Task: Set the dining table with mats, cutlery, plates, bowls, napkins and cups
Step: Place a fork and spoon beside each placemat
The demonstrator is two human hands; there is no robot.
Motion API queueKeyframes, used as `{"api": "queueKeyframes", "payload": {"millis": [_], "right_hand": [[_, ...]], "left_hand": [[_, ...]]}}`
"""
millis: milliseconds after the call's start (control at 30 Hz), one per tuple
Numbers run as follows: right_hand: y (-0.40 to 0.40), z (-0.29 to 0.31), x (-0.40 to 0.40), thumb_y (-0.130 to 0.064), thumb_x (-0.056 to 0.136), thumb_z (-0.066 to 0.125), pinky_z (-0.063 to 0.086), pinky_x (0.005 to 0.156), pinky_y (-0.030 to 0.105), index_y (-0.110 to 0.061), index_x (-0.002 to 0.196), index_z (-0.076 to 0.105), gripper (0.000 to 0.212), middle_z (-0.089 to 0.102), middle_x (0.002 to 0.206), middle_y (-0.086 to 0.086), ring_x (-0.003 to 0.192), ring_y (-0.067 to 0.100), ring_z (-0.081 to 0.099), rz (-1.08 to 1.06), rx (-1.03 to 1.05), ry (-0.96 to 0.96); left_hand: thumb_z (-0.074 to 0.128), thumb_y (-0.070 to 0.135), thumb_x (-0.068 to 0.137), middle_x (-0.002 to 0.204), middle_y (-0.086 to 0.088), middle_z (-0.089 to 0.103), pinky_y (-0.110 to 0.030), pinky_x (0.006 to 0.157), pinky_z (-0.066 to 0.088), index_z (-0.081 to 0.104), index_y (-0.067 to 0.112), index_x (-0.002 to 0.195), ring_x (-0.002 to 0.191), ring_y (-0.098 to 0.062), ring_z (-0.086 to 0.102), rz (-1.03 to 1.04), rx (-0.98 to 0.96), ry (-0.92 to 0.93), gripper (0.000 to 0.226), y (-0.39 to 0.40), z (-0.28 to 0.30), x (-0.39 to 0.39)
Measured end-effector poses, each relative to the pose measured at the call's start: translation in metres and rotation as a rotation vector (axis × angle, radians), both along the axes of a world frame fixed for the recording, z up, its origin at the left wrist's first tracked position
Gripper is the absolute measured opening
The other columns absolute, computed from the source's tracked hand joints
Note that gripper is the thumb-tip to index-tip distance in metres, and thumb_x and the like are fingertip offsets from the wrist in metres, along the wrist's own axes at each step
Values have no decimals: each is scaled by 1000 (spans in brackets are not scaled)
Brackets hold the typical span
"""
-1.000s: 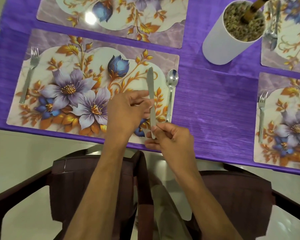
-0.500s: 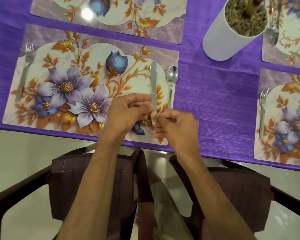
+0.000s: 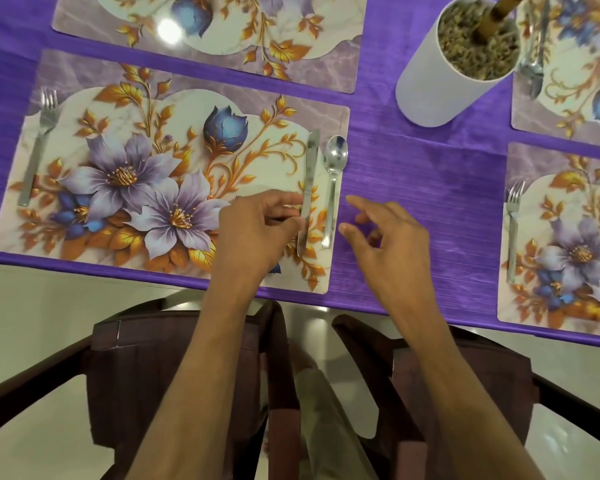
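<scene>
My left hand (image 3: 257, 226) fingertips touch the knife (image 3: 308, 188), keeping it parallel beside the spoon (image 3: 334, 181); my right hand (image 3: 385, 233) hovers relaxed, empty.

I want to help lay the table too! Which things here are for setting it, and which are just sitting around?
For setting the table:
- near mat
- fork on its left edge
- knife, which the left hand touches
- spoon beside the knife
- right-side mat with its fork

Just sitting around:
- white pot filled with dry stuff
- brown chairs
- purple tablecloth
</scene>
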State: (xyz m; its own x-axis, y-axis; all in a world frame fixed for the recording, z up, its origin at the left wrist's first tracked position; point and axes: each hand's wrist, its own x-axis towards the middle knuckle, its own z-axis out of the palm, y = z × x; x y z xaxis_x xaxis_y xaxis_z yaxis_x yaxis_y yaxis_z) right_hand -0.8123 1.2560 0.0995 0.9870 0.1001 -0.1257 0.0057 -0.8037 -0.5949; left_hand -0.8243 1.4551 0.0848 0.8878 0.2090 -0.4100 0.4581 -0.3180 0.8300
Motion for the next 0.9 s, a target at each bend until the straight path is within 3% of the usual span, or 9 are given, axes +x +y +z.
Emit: {"api": "queueKeyframes", "payload": {"millis": [67,233,367,500,700,900], "right_hand": [[1,-3,3,-35,98,69,54,73,21,-29,144,60,48,61,109,-8,76,3,57,41,-12,12],[6,-9,8,-39,101,64,58,72,32,-29,146,58,46,55,106,-4,74,7,54,68,8,9],[7,-11,9,-39,101,64,59,71,32,-31,147,56,48,50,108,-7,76,6,53,72,0,24],[7,-13,9,-40,100,65,58,71,29,-34,148,55,50,48,109,-9,74,5,52,73,-8,31],[6,-15,11,-41,99,67,59,71,32,-35,148,55,51,49,109,-7,74,8,53,72,-8,31],[6,-17,11,-39,99,67,60,70,36,-32,147,56,50,50,106,-3,74,11,55,83,3,16]], "left_hand": [[77,22,94,92,23,69,1,64,46,74,27,125,78,23,61,-23,92,-26,31,-2,0,-1],[75,44,93,106,13,59,-20,70,49,67,39,135,87,-4,59,-156,324,-109,43,-3,-2,-7],[72,45,95,107,13,53,-18,68,45,61,44,140,90,-5,56,-203,371,-95,47,-4,-3,-6],[71,43,96,108,9,54,-26,71,49,59,45,143,93,-8,56,-234,397,-99,47,-4,-4,-4],[70,41,97,105,8,55,-12,66,37,59,45,143,84,-2,49,-233,400,-97,48,-2,-4,-1],[72,36,97,104,8,57,-13,69,38,61,43,141,90,-6,52,-239,375,-106,47,1,-4,1]]}}
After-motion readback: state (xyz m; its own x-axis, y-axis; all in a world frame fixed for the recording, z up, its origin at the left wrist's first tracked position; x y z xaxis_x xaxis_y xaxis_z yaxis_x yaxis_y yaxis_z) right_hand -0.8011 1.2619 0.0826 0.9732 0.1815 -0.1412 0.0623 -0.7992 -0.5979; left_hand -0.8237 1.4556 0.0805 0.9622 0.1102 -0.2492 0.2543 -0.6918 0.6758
